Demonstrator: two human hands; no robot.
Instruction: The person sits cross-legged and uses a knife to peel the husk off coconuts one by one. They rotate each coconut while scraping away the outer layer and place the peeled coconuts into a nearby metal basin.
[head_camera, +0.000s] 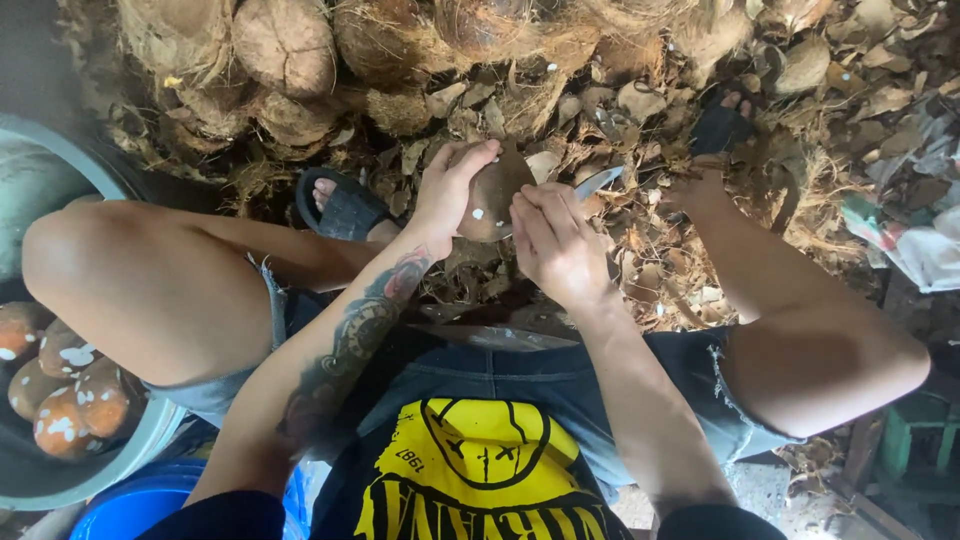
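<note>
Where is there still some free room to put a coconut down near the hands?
Little: husk scraps cover the ground between both feet. The grey tub keeps room beside its peeled coconuts. The husk pile ahead is crowded.

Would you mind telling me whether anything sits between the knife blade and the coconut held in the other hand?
Nothing visible does. The left hand cups the brown coconut from its left side, and the right hand holds the knife with its blade right beside the shell. Only husk scraps lie on the ground beneath.
</note>
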